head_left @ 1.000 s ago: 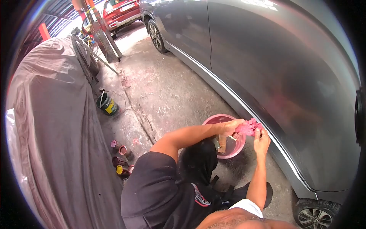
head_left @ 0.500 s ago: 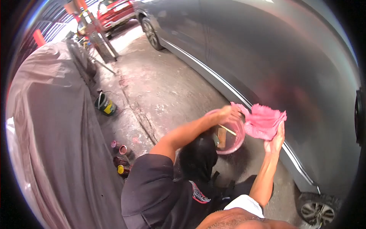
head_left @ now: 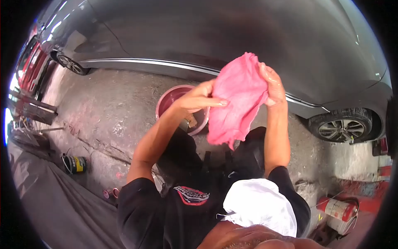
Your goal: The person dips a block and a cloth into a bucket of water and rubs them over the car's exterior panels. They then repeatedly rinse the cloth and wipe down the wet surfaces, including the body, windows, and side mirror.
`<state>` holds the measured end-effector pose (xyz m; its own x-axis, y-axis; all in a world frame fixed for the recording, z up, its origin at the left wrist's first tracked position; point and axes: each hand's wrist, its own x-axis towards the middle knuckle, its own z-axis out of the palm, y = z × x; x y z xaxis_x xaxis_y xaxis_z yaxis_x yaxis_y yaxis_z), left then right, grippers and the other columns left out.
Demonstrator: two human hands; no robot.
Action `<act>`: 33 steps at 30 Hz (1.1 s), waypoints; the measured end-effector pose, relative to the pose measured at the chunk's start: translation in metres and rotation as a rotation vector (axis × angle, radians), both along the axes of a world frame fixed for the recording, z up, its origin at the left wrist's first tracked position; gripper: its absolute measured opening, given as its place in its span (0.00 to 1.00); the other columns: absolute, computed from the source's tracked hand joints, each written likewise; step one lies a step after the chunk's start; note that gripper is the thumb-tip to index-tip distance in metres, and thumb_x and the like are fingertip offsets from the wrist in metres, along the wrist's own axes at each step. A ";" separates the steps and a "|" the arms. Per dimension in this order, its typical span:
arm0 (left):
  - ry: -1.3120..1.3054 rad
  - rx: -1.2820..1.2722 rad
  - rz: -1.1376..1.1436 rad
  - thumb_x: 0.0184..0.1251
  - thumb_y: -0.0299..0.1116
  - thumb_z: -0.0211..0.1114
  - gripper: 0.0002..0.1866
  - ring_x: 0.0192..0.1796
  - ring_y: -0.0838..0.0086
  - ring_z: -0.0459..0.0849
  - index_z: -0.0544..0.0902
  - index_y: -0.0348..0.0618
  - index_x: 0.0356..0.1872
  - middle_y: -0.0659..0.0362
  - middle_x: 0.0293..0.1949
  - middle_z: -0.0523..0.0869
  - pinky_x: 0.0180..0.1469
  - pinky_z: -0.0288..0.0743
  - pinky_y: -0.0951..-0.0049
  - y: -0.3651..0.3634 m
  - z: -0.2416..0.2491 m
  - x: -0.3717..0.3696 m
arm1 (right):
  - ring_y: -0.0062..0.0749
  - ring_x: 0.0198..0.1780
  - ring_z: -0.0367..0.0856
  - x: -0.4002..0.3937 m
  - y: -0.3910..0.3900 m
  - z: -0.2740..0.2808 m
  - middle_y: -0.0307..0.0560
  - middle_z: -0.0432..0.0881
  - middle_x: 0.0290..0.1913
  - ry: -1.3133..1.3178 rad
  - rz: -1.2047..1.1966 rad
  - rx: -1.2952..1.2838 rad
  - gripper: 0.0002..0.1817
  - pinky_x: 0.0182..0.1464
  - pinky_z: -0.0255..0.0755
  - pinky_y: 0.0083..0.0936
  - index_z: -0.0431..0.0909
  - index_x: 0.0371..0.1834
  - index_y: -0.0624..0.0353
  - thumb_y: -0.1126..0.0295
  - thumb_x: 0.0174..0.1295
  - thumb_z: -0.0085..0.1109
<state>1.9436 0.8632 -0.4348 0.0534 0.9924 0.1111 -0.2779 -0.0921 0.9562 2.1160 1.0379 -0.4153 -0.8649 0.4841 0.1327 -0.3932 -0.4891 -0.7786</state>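
Note:
A pink cloth (head_left: 238,99) is spread between my two hands in front of the dark grey car's side. My left hand (head_left: 201,97) grips its left edge, the thumb lying across the front and the other fingers partly hidden behind. At the upper right edge, my right hand (head_left: 273,85) holds the cloth between thumb and fingers. Below my left forearm stands a pink basin (head_left: 162,103) on the floor, partly covered by my arm. A brownish block-like object (head_left: 190,120) shows inside it.
The grey car (head_left: 166,33) fills the far side, with a wheel (head_left: 342,128) at right. A dark bucket (head_left: 74,164) and a draped cover (head_left: 54,199) are at left. A red and white bucket (head_left: 338,213) stands lower right. A red car (head_left: 31,68) is far left.
My left hand has come away from over the basin to the cloth. The cloth, bunched before, is now spread out between both hands. My view has swung to the right.

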 end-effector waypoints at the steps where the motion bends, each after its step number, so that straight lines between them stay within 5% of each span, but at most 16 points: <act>1: -0.004 0.000 -0.011 0.65 0.29 0.70 0.31 0.56 0.76 0.80 0.69 0.36 0.68 0.58 0.57 0.82 0.61 0.73 0.71 -0.002 0.002 -0.002 | 0.27 0.53 0.82 0.007 0.003 0.005 0.47 0.83 0.56 0.000 -0.041 0.041 0.28 0.58 0.75 0.25 0.74 0.61 0.72 0.64 0.62 0.68; 4: -0.266 0.040 0.000 0.64 0.27 0.69 0.33 0.56 0.77 0.79 0.65 0.35 0.68 0.58 0.53 0.82 0.60 0.72 0.72 -0.003 0.001 -0.014 | 0.28 0.56 0.80 0.029 0.015 0.002 0.48 0.80 0.59 -0.094 0.035 0.240 0.28 0.62 0.72 0.26 0.73 0.62 0.73 0.68 0.62 0.66; 7: 0.223 0.012 0.116 0.63 0.27 0.71 0.20 0.44 0.82 0.79 0.71 0.38 0.52 0.62 0.41 0.80 0.44 0.75 0.77 0.001 0.004 -0.022 | 0.32 0.54 0.83 0.041 0.010 0.015 0.51 0.81 0.56 -0.173 -0.019 0.151 0.26 0.60 0.75 0.29 0.74 0.61 0.72 0.72 0.60 0.66; 12: 0.670 0.003 0.224 0.65 0.30 0.71 0.13 0.37 0.86 0.74 0.72 0.44 0.39 0.65 0.35 0.78 0.41 0.71 0.80 0.006 0.017 -0.031 | 0.37 0.56 0.83 0.066 0.021 0.034 0.55 0.82 0.56 -0.151 -0.204 0.185 0.28 0.62 0.76 0.35 0.72 0.63 0.70 0.69 0.60 0.65; 14: 0.267 0.063 0.100 0.69 0.31 0.68 0.10 0.38 0.86 0.74 0.73 0.45 0.36 0.67 0.35 0.78 0.41 0.71 0.80 0.012 0.020 -0.026 | 0.42 0.64 0.77 0.068 0.031 0.043 0.58 0.77 0.62 0.239 -0.160 0.315 0.34 0.66 0.71 0.41 0.67 0.68 0.67 0.61 0.61 0.65; 15: -0.048 0.055 0.038 0.71 0.30 0.66 0.09 0.42 0.85 0.78 0.74 0.44 0.45 0.67 0.39 0.79 0.44 0.74 0.78 0.015 0.019 -0.018 | 0.45 0.71 0.68 0.065 0.031 0.038 0.59 0.70 0.68 0.090 -0.386 0.316 0.41 0.71 0.64 0.46 0.61 0.72 0.65 0.52 0.61 0.63; 16: -0.045 0.052 0.029 0.71 0.30 0.66 0.09 0.42 0.85 0.78 0.74 0.44 0.45 0.67 0.39 0.79 0.44 0.74 0.78 0.017 0.019 -0.004 | 0.47 0.73 0.64 0.060 0.028 0.019 0.56 0.68 0.70 0.019 -0.518 0.327 0.40 0.73 0.59 0.48 0.61 0.73 0.63 0.48 0.64 0.60; 18: -0.352 -0.131 0.222 0.71 0.28 0.65 0.19 0.47 0.82 0.81 0.71 0.44 0.59 0.64 0.45 0.80 0.50 0.78 0.73 0.025 0.023 0.013 | 0.42 0.69 0.71 0.052 0.001 -0.022 0.49 0.73 0.68 -0.078 -0.283 -0.155 0.37 0.73 0.60 0.39 0.60 0.75 0.59 0.44 0.72 0.49; 19: -0.352 -0.174 0.178 0.70 0.25 0.64 0.30 0.50 0.78 0.83 0.62 0.45 0.70 0.61 0.49 0.79 0.53 0.80 0.68 0.028 0.008 0.008 | 0.41 0.69 0.70 0.047 -0.018 -0.040 0.49 0.73 0.68 -0.226 -0.299 -0.196 0.35 0.74 0.59 0.38 0.61 0.73 0.63 0.52 0.70 0.57; 20: -0.358 -0.185 0.182 0.70 0.25 0.64 0.30 0.50 0.78 0.83 0.62 0.45 0.70 0.61 0.49 0.79 0.53 0.80 0.68 0.027 -0.004 0.001 | 0.39 0.65 0.75 0.047 -0.023 -0.057 0.51 0.77 0.63 -0.372 -0.198 -0.108 0.33 0.71 0.65 0.37 0.62 0.70 0.66 0.67 0.65 0.65; 22: -0.147 -0.215 0.144 0.69 0.22 0.63 0.31 0.50 0.76 0.83 0.62 0.46 0.71 0.58 0.49 0.79 0.52 0.81 0.67 0.021 -0.022 -0.018 | 0.35 0.58 0.80 0.049 -0.024 -0.079 0.51 0.81 0.56 -0.284 -0.145 0.064 0.30 0.63 0.74 0.33 0.66 0.65 0.68 0.77 0.60 0.66; 24: -0.156 -0.181 0.130 0.66 0.17 0.62 0.33 0.50 0.71 0.83 0.62 0.45 0.70 0.55 0.49 0.80 0.54 0.80 0.68 0.011 -0.016 -0.031 | 0.32 0.51 0.84 0.059 -0.014 -0.062 0.49 0.82 0.50 -0.347 -0.100 -0.006 0.24 0.55 0.80 0.31 0.69 0.60 0.68 0.81 0.61 0.62; 27: -0.308 -0.038 0.182 0.70 0.25 0.61 0.29 0.53 0.67 0.83 0.63 0.42 0.70 0.52 0.52 0.81 0.54 0.80 0.66 0.011 -0.005 -0.034 | 0.31 0.49 0.85 0.064 -0.015 -0.050 0.48 0.84 0.47 -0.304 -0.157 -0.033 0.20 0.53 0.81 0.32 0.71 0.59 0.67 0.81 0.63 0.60; 29: -0.873 -0.039 0.395 0.73 0.37 0.58 0.29 0.56 0.66 0.82 0.63 0.40 0.71 0.49 0.53 0.82 0.55 0.79 0.65 0.028 -0.037 -0.032 | 0.31 0.48 0.85 0.062 -0.024 -0.053 0.46 0.84 0.46 -0.222 -0.227 -0.092 0.16 0.53 0.81 0.32 0.74 0.56 0.66 0.80 0.66 0.59; 30: -0.843 -0.166 0.415 0.74 0.48 0.54 0.36 0.55 0.68 0.83 0.56 0.40 0.75 0.48 0.53 0.82 0.56 0.79 0.65 0.042 -0.058 -0.019 | 0.31 0.48 0.85 0.057 -0.025 -0.058 0.46 0.84 0.46 -0.217 -0.227 -0.093 0.16 0.53 0.81 0.32 0.74 0.56 0.66 0.80 0.66 0.59; 33: -0.825 -0.743 0.220 0.73 0.42 0.56 0.33 0.48 0.66 0.84 0.59 0.43 0.75 0.53 0.47 0.84 0.51 0.79 0.67 0.035 -0.065 -0.004 | 0.29 0.51 0.83 0.058 -0.019 -0.085 0.46 0.84 0.51 -0.276 -0.305 -0.004 0.19 0.56 0.77 0.28 0.75 0.58 0.66 0.81 0.64 0.59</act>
